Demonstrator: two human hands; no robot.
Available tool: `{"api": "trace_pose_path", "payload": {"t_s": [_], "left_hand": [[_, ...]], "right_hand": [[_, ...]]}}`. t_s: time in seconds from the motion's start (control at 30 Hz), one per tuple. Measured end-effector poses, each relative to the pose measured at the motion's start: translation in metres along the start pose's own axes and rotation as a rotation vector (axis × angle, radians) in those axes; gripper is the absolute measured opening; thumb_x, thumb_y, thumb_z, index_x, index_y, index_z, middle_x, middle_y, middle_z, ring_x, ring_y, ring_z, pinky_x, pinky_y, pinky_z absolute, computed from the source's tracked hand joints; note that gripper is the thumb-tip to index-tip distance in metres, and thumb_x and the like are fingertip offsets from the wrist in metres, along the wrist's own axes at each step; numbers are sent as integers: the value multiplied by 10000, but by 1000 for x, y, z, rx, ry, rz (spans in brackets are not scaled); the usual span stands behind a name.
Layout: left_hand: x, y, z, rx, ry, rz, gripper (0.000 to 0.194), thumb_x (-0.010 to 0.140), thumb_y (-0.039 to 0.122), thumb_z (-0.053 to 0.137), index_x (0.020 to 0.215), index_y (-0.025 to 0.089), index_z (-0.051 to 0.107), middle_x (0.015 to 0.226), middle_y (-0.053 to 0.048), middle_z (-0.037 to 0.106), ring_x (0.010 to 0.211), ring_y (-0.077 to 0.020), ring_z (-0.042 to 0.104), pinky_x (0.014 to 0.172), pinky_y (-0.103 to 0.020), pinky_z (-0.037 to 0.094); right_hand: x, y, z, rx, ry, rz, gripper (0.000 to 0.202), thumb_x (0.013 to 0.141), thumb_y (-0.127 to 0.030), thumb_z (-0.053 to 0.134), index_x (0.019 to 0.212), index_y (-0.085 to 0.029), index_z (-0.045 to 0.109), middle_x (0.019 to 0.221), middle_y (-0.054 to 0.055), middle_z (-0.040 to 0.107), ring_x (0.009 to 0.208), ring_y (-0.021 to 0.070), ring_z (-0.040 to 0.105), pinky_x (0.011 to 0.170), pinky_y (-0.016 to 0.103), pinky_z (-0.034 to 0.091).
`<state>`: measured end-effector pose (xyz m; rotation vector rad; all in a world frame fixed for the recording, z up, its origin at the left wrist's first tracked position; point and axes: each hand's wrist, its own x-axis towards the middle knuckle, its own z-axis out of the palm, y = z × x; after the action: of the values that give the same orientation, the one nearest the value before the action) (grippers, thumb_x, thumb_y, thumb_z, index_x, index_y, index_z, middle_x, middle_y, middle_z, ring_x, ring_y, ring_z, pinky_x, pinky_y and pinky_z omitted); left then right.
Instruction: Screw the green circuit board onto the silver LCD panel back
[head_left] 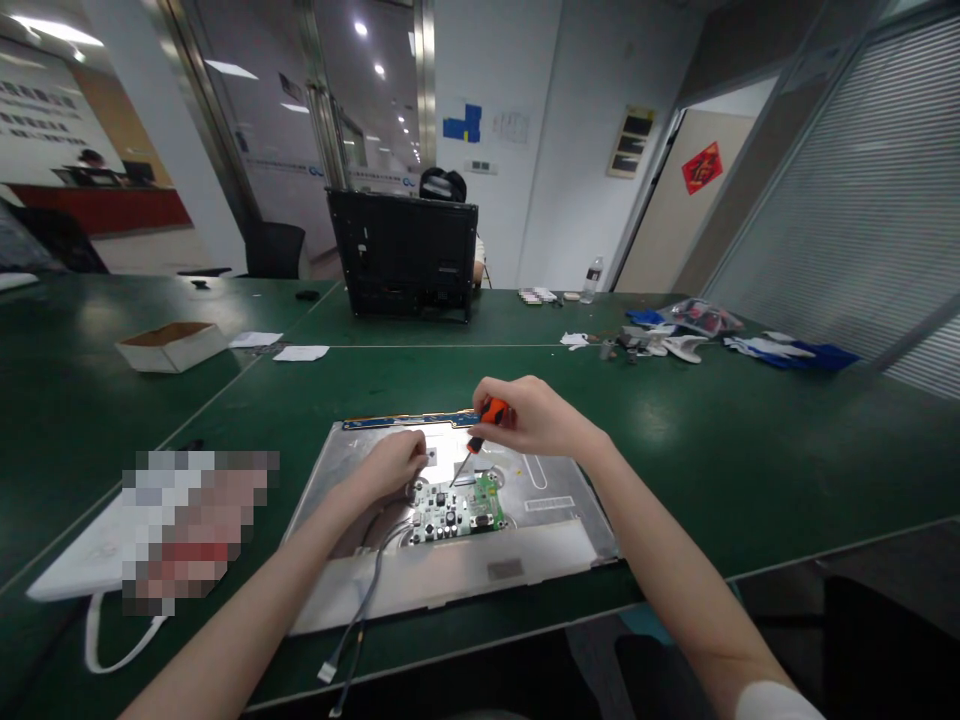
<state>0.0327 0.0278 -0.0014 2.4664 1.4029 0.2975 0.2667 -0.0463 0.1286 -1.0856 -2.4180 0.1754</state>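
R hand (529, 412) grips an orange-and-black screwdriver (493, 411), shaft slanting down w/ its tip at or just above the upper part of the PCB (450, 505); contact unclear. L hand (394, 462) has fingers curled in near the PCB's upper-left corner; can't tell if it pinches anything. PCB lies on the metal back of a display panel (559, 495), grey cables (373, 570) trailing off its L side, panel flat on the green table (750, 430). For good control: shaft more upright, light pressure, L fingers clear of the tip, no slips onto components.
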Motion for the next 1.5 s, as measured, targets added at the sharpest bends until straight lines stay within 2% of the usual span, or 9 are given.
{"api": "trace_pose_path", "payload": {"t_s": [0.1, 0.17, 0.23, 0.3, 0.47, 0.57, 0.77, 1.07, 1.5], "left_hand": [[-1, -5, -2, -48, -7, 12, 102, 792, 234, 508, 769, 179, 591, 794, -48, 654, 733, -183, 565, 624, -256, 355], [-1, -1, -8, -75, 5, 31, 113, 799, 251, 510, 765, 180, 591, 790, -45, 654, 725, -180, 561, 621, -258, 356], [0, 11, -15, -108, 46, 60, 135, 815, 267, 499, 761, 180, 587, 777, -43, 650, 711, -176, 556, 615, -259, 357], [3, 28, -18, -167, 30, 106, 130, 812, 257, 498, 773, 178, 593, 757, -36, 642, 686, -170, 553, 598, -257, 360], [20, 67, -4, -334, -89, 299, 127, 797, 203, 516, 843, 166, 628, 776, -28, 659, 679, -151, 572, 613, -236, 401], [27, 75, 10, -325, -61, 325, 141, 797, 174, 525, 857, 162, 653, 790, -37, 678, 705, -158, 587, 643, -240, 408], [22, 70, 26, -297, 56, 350, 116, 816, 212, 574, 816, 183, 687, 801, -34, 688, 744, -165, 590, 685, -250, 407], [20, 70, 29, -230, 27, 380, 107, 798, 272, 652, 784, 204, 734, 765, -39, 696, 745, -174, 595, 715, -265, 408], [21, 67, 36, -357, 10, 442, 92, 786, 240, 678, 815, 202, 756, 782, -24, 736, 716, -148, 629, 718, -235, 433]], "right_hand": [[-15, 23, 5, 177, 58, 104, 206, 822, -381, 618, 876, -188, 570, 697, -19, 592, 574, 91, 495, 554, 216, 338], [-25, 40, 11, 282, 166, 198, 220, 784, -390, 647, 823, -186, 574, 695, -16, 584, 564, 94, 495, 541, 219, 358], [-33, 58, 21, 470, 277, 325, 242, 753, -405, 667, 810, -190, 571, 658, -28, 563, 525, 96, 496, 505, 219, 368], [-38, 74, 32, 745, 392, 457, 298, 690, -424, 720, 790, -193, 562, 569, -51, 528, 465, 99, 487, 461, 221, 368], [-46, 102, 56, 892, 538, 538, 365, 715, -534, 655, 783, -209, 502, 516, -73, 471, 399, 83, 425, 394, 210, 360], [-51, 108, 61, 945, 564, 564, 371, 701, -530, 677, 782, -214, 501, 513, -83, 460, 397, 77, 418, 390, 200, 354], [-54, 107, 63, 988, 551, 576, 337, 718, -483, 695, 788, -203, 523, 524, -78, 475, 407, 71, 419, 393, 191, 341], [-55, 107, 67, 986, 526, 559, 292, 752, -443, 687, 799, -200, 533, 513, -75, 495, 401, 75, 423, 396, 194, 345], [-56, 114, 71, 944, 535, 555, 287, 739, -454, 692, 788, -211, 548, 486, -76, 512, 382, 76, 423, 381, 188, 339]]}}
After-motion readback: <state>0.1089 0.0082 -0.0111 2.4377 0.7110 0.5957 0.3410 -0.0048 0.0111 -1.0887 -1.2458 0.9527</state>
